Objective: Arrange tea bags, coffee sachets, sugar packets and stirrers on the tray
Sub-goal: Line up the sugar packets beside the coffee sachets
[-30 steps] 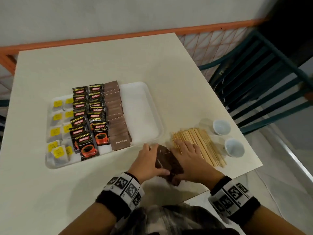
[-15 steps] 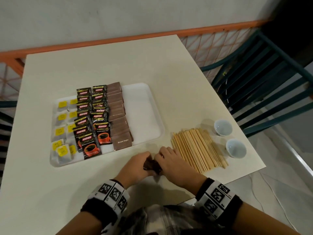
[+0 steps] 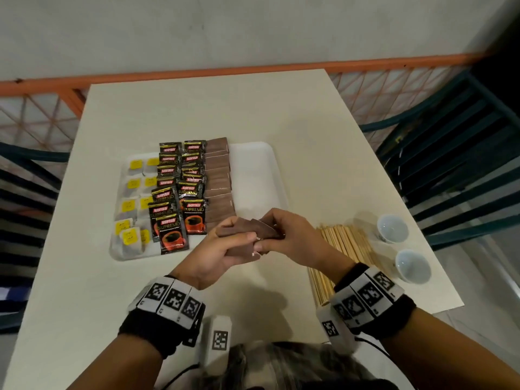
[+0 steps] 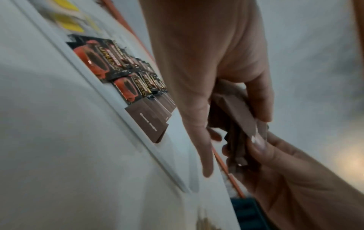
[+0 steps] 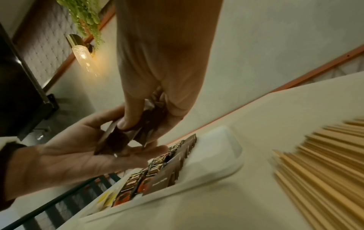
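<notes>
A white tray [image 3: 259,170] holds tea bags [image 3: 132,182] with yellow tags on its left, black coffee sachets [image 3: 180,192] in the middle and a column of brown sugar packets [image 3: 218,178]. Both hands meet just above the tray's near right corner. My left hand [image 3: 225,249] grips a small stack of brown sugar packets [image 3: 247,235] [image 4: 238,115], and my right hand [image 3: 284,235] pinches the same stack [image 5: 118,140] from the right. Wooden stirrers [image 3: 346,243] lie in a fanned pile on the table to the right of the hands.
Two small white cups [image 3: 392,229] [image 3: 412,266] stand at the table's right edge, past the stirrers. The tray's right third [image 3: 253,164] is bare. Dark green chairs [image 3: 455,153] stand right and left of the table, with an orange railing [image 3: 197,73] behind.
Both hands have lifted the sugar packets off the table near its front edge and carried them up and forward to the tray's near right corner.
</notes>
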Available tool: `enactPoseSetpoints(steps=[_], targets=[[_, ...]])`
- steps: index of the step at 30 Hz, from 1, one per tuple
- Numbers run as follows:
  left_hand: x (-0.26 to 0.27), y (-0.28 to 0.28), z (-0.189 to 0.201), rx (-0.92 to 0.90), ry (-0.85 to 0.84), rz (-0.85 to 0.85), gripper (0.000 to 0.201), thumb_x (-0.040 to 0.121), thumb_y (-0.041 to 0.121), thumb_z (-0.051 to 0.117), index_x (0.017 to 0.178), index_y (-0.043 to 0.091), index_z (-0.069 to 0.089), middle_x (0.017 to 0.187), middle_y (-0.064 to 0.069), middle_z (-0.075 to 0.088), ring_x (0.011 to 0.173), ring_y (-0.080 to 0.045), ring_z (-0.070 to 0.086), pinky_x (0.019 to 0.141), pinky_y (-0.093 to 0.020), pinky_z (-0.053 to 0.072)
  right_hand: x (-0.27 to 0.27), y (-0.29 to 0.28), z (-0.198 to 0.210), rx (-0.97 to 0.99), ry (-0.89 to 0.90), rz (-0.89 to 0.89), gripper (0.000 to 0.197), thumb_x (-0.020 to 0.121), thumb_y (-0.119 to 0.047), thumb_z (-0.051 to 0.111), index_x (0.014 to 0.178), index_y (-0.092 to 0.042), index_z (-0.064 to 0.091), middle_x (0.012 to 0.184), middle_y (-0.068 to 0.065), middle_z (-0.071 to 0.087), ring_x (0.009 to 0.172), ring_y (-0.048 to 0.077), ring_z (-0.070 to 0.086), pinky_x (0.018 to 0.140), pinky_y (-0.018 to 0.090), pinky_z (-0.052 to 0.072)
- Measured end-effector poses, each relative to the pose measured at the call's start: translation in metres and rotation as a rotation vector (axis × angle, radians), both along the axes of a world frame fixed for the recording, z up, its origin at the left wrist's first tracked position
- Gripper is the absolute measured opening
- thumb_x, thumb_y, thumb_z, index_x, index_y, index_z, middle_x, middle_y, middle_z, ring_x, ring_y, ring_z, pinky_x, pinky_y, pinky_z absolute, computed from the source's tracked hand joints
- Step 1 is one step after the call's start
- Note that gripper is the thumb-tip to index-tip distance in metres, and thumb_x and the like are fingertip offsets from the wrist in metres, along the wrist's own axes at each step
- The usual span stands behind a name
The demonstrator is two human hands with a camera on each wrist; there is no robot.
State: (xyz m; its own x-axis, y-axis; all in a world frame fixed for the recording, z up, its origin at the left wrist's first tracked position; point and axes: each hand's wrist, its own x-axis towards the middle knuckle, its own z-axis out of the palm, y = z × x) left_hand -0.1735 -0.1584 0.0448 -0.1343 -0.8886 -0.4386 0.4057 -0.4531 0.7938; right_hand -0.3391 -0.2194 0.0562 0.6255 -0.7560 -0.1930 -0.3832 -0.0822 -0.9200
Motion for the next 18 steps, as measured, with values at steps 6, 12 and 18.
enactPoseSetpoints(steps=[6,12,18], targets=[[0.018,0.007,0.010,-0.002,0.245,0.122,0.049,0.066,0.004,0.067,0.113,0.004,0.055,0.109,-0.019,0.065,0.093,-0.027,0.068,0.081,-0.050,0.055,0.026,0.004,0.001,0.018,-0.155,-0.084,0.046,0.071,-0.009,0.078,0.106,-0.026,0.055,0.098,0.003,0.062,0.086,0.010,0.060,0.077,0.015,0.047],[0.034,0.017,0.009,0.016,0.180,0.265,0.041,0.080,0.005,0.061,0.121,0.003,0.055,0.117,-0.021,0.065,0.107,-0.031,0.064,0.086,-0.042,0.055,0.049,0.011,-0.011,-0.083,-0.139,-0.166,0.034,0.074,-0.024,0.076,0.090,-0.040,0.052,0.097,-0.006,0.058,0.090,0.012,0.055,0.075,0.019,0.045],[0.045,0.024,0.001,0.033,0.106,0.389,0.031,0.079,0.005,0.058,0.109,0.009,0.062,0.104,-0.010,0.071,0.096,-0.021,0.069,0.075,-0.035,0.058,0.058,0.006,-0.004,0.041,-0.138,-0.011,0.029,0.092,-0.008,0.052,0.120,-0.015,0.059,0.094,0.004,0.065,0.071,0.007,0.061,0.068,0.017,0.052]])
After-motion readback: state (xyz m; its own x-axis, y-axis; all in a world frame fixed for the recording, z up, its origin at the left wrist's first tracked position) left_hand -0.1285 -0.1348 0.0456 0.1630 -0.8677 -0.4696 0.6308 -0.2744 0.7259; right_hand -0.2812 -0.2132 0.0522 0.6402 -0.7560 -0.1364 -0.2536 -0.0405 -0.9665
